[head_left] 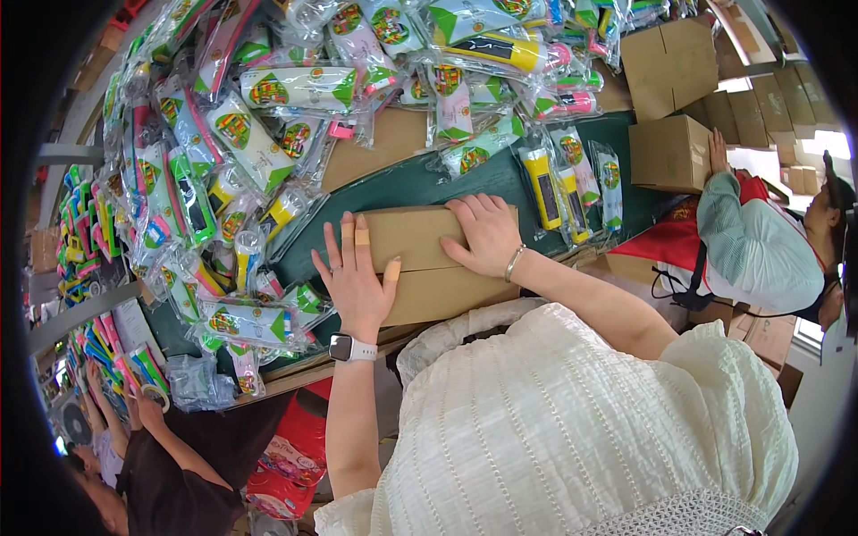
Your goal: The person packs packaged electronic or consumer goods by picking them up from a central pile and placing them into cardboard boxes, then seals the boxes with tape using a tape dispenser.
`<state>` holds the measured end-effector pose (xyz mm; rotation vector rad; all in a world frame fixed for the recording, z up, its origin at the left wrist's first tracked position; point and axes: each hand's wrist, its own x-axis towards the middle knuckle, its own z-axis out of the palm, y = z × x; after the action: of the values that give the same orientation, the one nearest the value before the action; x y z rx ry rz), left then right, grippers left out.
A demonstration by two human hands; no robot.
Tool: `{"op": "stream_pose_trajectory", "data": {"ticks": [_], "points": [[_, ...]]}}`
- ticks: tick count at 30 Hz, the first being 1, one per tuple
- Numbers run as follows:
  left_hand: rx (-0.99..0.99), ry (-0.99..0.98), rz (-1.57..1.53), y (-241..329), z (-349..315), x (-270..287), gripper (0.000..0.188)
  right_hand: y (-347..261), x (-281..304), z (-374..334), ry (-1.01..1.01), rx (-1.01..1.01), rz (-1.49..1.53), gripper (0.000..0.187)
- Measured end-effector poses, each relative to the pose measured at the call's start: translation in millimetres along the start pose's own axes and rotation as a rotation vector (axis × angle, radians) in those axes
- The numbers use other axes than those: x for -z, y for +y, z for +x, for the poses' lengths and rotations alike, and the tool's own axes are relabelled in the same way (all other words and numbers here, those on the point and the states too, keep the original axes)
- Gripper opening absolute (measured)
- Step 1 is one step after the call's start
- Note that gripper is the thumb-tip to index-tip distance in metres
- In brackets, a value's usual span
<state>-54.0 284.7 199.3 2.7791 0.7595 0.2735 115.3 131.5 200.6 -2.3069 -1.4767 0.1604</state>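
Note:
A closed brown cardboard box [420, 290] lies in front of me on the dark green table [420, 183], its two top flaps meeting along a seam. Flat on its left end rests my left hand [357, 277], fingers spread, with tan tape round several fingertips and a watch at the wrist. My right hand [487, 234] presses on the box's right part, fingers stretched out, a bangle on the wrist. Neither hand grips anything. Just right of the box lie several bagged flashlights, among them a yellow one [541, 188].
A large heap of bagged flashlights [268, 89] covers the table's far and left side. At the right, a co-worker's hand [718, 152] touches another cardboard box [670, 154]. Other people's hands [147, 406] work at the lower left among colourful parts. Stacked cartons [773, 107] stand at the far right.

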Motion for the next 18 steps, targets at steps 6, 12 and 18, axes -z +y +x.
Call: {"op": "stream_pose_trajectory", "data": {"ticks": [6,12,18], "points": [[-0.105,-0.023,0.100,11.9,1.4,6.1,0.061,-4.2,-2.1,-3.0,0.002,0.052,0.051,0.049],[-0.044,0.156,-0.100,9.3,-12.0,0.9,0.042,-10.0,9.4,-5.9,-0.053,0.119,0.036,0.058],[-0.123,0.134,0.166,22.3,24.1,-4.4,0.041,3.3,-2.2,7.2,-0.003,0.103,-0.091,0.067]]}}
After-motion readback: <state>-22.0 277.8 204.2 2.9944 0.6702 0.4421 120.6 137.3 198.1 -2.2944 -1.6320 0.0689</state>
